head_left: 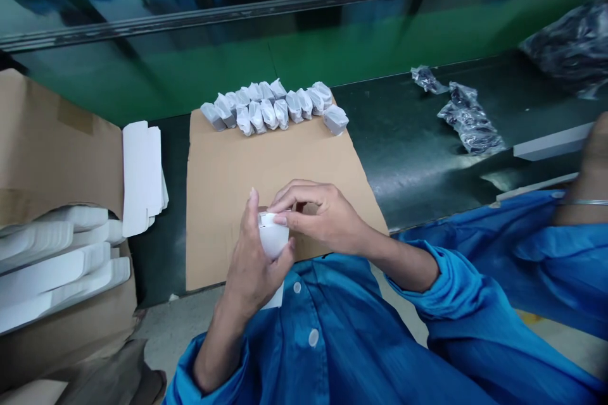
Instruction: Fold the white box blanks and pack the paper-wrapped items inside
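A small white carton (273,239) is held near my body, over the front edge of a flat cardboard sheet (223,202). My left hand (251,259) wraps around the carton from the left, thumb and fingers on its sides. At the carton's upper end, my right hand (318,212) pinches a white flap (268,219) between thumb and fingers. The carton's lower end shows below my left hand. Toward the back of the sheet stand several small grey items in clear wrapping (268,112), bunched in rows, with one wrapped item (335,120) slightly apart at the right.
At left, an open cardboard box (57,139) holds many flat white cartons (61,266); more flat cartons (140,177) lean beside it. On the dark green bench (394,126) at right lie plastic-wrapped dark items (470,120). A co-worker's blue sleeve (565,247) is close at right.
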`<state>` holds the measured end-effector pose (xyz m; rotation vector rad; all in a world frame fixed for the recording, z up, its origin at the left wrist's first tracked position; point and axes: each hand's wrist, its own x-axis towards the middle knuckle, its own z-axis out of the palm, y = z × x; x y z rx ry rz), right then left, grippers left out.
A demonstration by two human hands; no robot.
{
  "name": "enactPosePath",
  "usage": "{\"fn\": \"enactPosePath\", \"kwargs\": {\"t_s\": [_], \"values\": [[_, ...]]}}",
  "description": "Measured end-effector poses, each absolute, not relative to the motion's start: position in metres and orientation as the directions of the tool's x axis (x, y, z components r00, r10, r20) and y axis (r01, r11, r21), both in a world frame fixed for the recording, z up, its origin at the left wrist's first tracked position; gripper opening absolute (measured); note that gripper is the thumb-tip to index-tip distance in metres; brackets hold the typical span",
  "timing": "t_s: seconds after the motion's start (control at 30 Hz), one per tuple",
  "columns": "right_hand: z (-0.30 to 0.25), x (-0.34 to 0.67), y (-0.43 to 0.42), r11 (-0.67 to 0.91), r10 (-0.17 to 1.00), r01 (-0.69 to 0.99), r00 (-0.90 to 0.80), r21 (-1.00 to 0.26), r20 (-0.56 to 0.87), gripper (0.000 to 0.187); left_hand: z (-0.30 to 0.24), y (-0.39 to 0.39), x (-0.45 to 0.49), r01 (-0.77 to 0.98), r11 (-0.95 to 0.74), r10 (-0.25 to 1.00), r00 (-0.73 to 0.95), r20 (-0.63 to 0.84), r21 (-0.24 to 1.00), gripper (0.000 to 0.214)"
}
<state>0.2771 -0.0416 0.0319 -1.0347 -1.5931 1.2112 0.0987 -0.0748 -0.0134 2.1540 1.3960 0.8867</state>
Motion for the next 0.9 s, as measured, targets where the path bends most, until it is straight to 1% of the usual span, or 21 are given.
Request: {"fn": "enactPosePath", "kwargs": {"t_s": [0.1,0.17,0.23,0.33,0.4,0.47,0.53,0.6,0.63,0.67,0.7,0.73,0.77,0.8,0.83,0.9], "values": [[0.024,0.276,-0.046,0.346,0.908,0.138,-0.299,-0.928,0.294,0.009,-0.011,-0.073,0.098,0.643,-0.404,0.914,0.309,0.262,0.651,0.096],[0.016,0.275,-0.048,0.473,0.858,0.157,-0.303,-0.867,0.414,0.014,-0.011,-0.07,0.098,0.65,-0.406,0.913,0.312,0.261,0.642,0.095],[0.007,0.272,-0.051,0.565,0.817,0.199,-0.268,-0.8,0.511,0.018,-0.012,-0.069,0.097,0.647,-0.423,0.906,0.326,0.271,0.635,0.094],[-0.007,0.264,-0.059,0.646,0.761,0.292,-0.177,-0.705,0.624,0.016,-0.017,-0.069,0.097,0.612,-0.482,0.876,0.357,0.325,0.627,0.093],[-0.013,0.257,-0.066,0.654,0.746,0.35,-0.148,-0.671,0.65,0.016,-0.02,-0.07,0.096,0.591,-0.517,0.856,0.355,0.377,0.619,0.093],[-0.016,0.253,-0.07,0.627,0.766,0.391,-0.154,-0.674,0.624,0.019,-0.022,-0.07,0.097,0.579,-0.515,0.857,0.329,0.397,0.631,0.09],[-0.013,0.256,-0.064,0.605,0.795,0.387,-0.238,-0.696,0.558,0.023,-0.023,-0.066,0.099,0.572,-0.447,0.894,0.252,0.372,0.688,0.086],[-0.004,0.272,-0.043,0.563,0.825,0.398,-0.323,-0.724,0.464,0.032,-0.023,-0.057,0.1,0.537,-0.286,0.953,0.073,0.294,0.794,0.079],[0.002,0.284,-0.028,0.519,0.853,0.452,-0.324,-0.725,0.409,0.039,-0.024,-0.051,0.1,0.477,-0.19,0.97,-0.045,0.24,0.858,0.074],[0.008,0.299,-0.01,0.443,0.897,0.548,-0.272,-0.71,0.35,0.045,-0.025,-0.043,0.1,0.384,-0.106,0.972,-0.153,0.176,0.917,0.068],[0.013,0.315,0.01,0.328,0.939,0.677,-0.157,-0.658,0.306,0.048,-0.027,-0.035,0.098,0.281,-0.046,0.966,-0.231,0.114,0.959,0.063],[0.017,0.332,0.03,0.194,0.959,0.804,-0.035,-0.562,0.281,0.049,-0.03,-0.027,0.095,0.209,-0.009,0.959,-0.276,0.068,0.978,0.058],[0.019,0.348,0.048,0.074,0.966,0.886,0.051,-0.457,0.254,0.051,-0.032,-0.02,0.091,0.184,0.01,0.955,-0.294,0.046,0.983,0.056],[0.019,0.361,0.063,-0.004,0.973,0.925,0.091,-0.379,0.214,0.052,-0.034,-0.015,0.085,0.198,0.022,0.955,-0.295,0.039,0.98,0.055],[0.018,0.373,0.075,-0.044,0.98,0.942,0.106,-0.333,0.171,0.052,-0.035,-0.012,0.079,0.262,0.024,0.954,-0.295,0.056,0.965,0.058],[0.011,0.386,0.086,-0.05,0.991,0.946,0.087,-0.321,0.101,0.051,-0.033,-0.013,0.063,0.493,-0.004,0.948,-0.274,0.159,0.87,0.068]]}}
